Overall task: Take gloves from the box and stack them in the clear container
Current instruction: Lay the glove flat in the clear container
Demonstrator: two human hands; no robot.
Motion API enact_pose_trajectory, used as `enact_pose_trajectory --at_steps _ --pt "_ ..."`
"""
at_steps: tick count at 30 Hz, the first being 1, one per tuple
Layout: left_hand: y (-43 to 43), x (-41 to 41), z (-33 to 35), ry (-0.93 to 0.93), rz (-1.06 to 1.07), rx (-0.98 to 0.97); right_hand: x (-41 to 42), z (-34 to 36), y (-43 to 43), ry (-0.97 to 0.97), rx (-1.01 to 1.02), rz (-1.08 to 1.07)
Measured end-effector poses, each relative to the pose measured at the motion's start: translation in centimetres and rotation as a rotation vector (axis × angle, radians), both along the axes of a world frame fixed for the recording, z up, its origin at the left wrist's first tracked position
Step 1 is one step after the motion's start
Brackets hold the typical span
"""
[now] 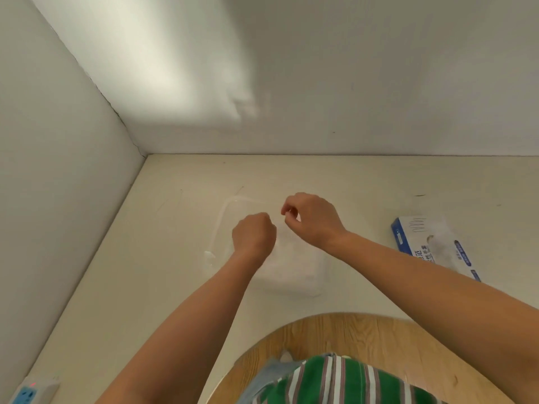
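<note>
A clear container (218, 228) lies on the cream table, its rim faint against the surface. Inside it, on the right, rests a pile of thin translucent gloves (297, 272). Both hands hover over the container. My left hand (253, 234) is curled into a fist, knuckles up. My right hand (313, 220) is just right of it, thumb and fingers pinched together. A barely visible clear glove (284, 239) seems to hang between the two hands. The blue and white glove box (408, 237) lies at the right, a glove bulging from its opening.
White walls close the table (175, 287) at the back and left. A power strip (29, 392) sits in the near left corner. A rounded wooden edge (350, 330) and my striped green clothing fill the bottom.
</note>
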State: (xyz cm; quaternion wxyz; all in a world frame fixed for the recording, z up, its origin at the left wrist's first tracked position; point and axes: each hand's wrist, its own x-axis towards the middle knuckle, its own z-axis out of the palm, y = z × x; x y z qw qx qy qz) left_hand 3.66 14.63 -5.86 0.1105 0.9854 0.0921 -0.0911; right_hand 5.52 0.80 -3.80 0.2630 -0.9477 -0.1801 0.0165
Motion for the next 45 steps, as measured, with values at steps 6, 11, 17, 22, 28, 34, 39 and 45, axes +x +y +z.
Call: enact_pose_trajectory --at_steps 6,11,17,22,28,34,39,45 --pt "-9.5 0.5 2.5 -0.233 -0.023 -0.338 -0.2 -0.1 -10.6 -0.024 0.12 -0.222" --pt "-18.6 -0.1 0.9 -0.013 -0.17 -0.522 -2.3 -2.1 -21.8 -0.048 0.155 -0.465" --pt "-25.2 -1.5 -2.6 0.281 -0.323 -0.547 -4.1 -4.6 -28.6 0.126 0.166 -0.645" --pt "-27.4 -2.3 -4.3 0.307 -0.385 -0.442 -4.8 -6.5 -29.4 0.376 -0.036 -0.46" --pt "-27.8 -2.1 -4.5 0.292 -0.452 -0.337 -3.5 -4.0 -29.2 0.363 0.529 -0.499" --pt "-27.5 -1.3 -4.2 0.3 -0.242 -0.539 -3.1 -0.3 -29.1 0.432 0.842 -0.542" --pt "-25.9 -0.7 -1.3 0.097 0.246 -1.215 -3.6 -1.1 -29.1 0.529 0.802 -0.466" --pt "-24.2 -0.4 0.0 0.166 0.017 -1.215 -3.9 -1.5 -27.5 0.541 0.736 -0.304"
